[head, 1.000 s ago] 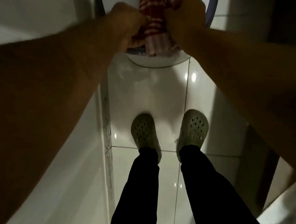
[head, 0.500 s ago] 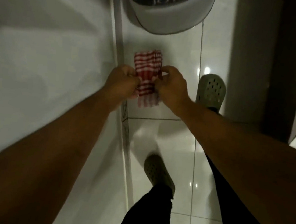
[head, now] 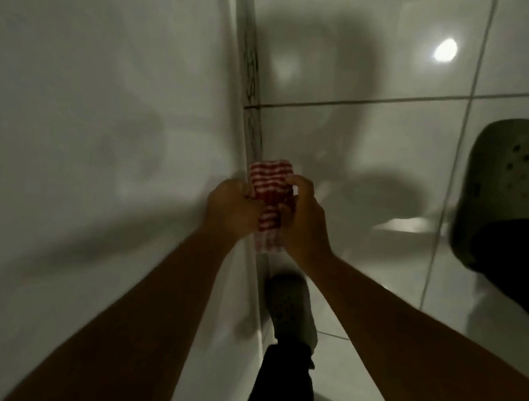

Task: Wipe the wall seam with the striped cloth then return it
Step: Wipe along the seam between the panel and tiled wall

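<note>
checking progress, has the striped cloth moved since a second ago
Yes. The striped cloth left the basin and now sits low against the wall seam, gripped by left hand and right hand.

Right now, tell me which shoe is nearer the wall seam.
The shoe below the hands, right beside the seam; the other shoe stands far right.

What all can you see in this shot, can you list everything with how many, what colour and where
striped cloth: one, red and white, bunched between both hands at the wall seam
wall seam: one, dark-marked strip where wall meets floor, running up from the cloth
wall: one, white, left side
floor tiles: several, glossy white with dark grout lines, right side
light reflection: one, bright, upper right on the floor
clogs: two, grey-green, one far right, one low centre by the wall
left hand: one, gripping the cloth
right hand: one, gripping the cloth
</note>
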